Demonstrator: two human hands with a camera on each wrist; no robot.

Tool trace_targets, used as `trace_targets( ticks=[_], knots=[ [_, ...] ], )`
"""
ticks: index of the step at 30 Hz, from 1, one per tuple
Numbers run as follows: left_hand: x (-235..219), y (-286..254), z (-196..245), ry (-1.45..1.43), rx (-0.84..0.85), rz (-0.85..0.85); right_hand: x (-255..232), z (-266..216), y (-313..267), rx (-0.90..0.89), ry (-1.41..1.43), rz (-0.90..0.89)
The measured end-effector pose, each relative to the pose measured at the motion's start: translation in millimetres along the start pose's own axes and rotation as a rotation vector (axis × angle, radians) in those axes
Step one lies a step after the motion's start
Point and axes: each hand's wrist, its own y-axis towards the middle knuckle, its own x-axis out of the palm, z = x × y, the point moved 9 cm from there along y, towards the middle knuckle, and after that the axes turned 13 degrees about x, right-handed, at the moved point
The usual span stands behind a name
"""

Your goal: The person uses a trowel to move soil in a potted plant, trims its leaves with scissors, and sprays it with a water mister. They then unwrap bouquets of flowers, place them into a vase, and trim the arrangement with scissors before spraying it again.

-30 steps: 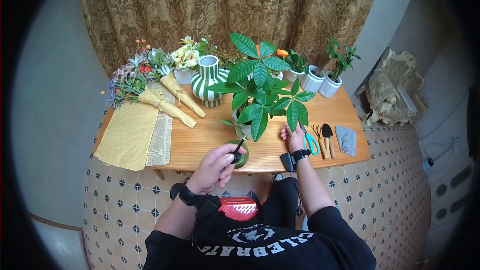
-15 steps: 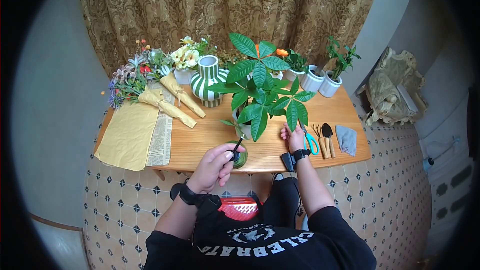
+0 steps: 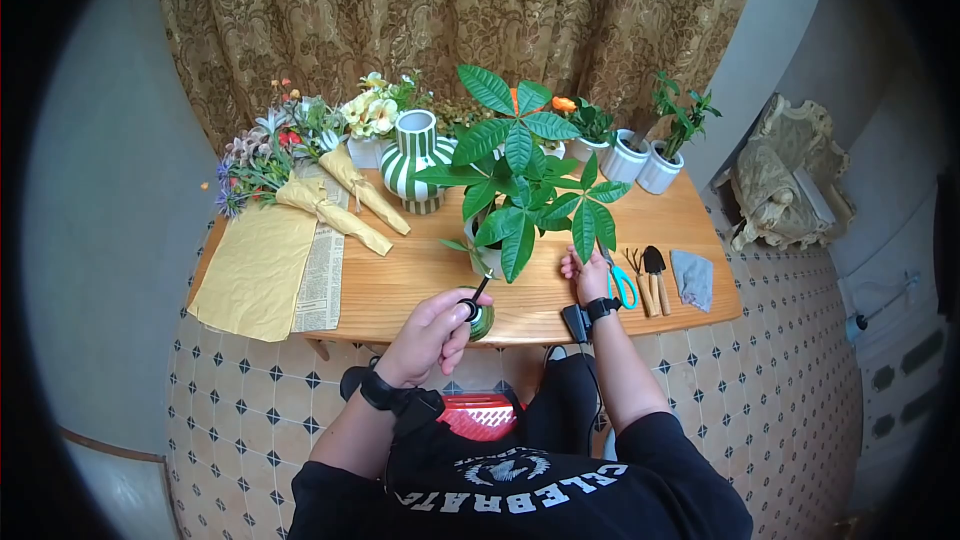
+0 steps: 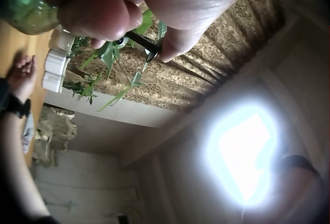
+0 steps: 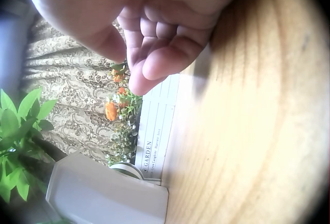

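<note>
The green bottle [image 3: 483, 322] is at the near edge of the tabletop [image 3: 400, 285], partly behind the left hand [image 3: 425, 340]; whether its base touches wood I cannot tell. The left hand is clamped on the bottle's black top [image 3: 474, 308], thumb and fingers together around it, the thin stem slanting up toward the plant [image 3: 520, 155].

The plant's white pot [image 3: 490, 260] stands just beyond, its leaves spreading wide above and limiting the room over the middle. The right hand [image 3: 588, 275] lies low under the right-side leaves, its fingers loosely curled, the thumb apart from them, gripping nothing. Just beside it are the scissors [image 3: 624, 288], then the rake [image 3: 640, 285], trowel [image 3: 655, 265] and cloth [image 3: 692, 280] near the right edge.

Leftward, wood shows between the pot and the newspaper [image 3: 320, 290]; the yellow paper [image 3: 250, 275] reaches the front edge. The striped vase [image 3: 420, 165] stands behind.
</note>
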Motion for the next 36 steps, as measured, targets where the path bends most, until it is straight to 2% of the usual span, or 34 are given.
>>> trace_targets(
  ticks=[14, 23, 32, 36],
  knots=[
    [-1, -1, 1, 0.03, -0.03, 0.024, 5, -6, -7, 0.011, -0.022, 0.049],
    [0, 0, 6, 0.088, -0.006, 0.042, 4, -4, -4, 0.01, -0.015, 0.031],
    [-13, 3, 8, 0.012, 0.071, 0.153, 0, 1, 1, 0.0, -0.002, -0.003],
    [-11, 4, 10, 0.041, 0.073, 0.129, 1, 0, 0, 0.009, 0.001, -0.01]
  ],
)
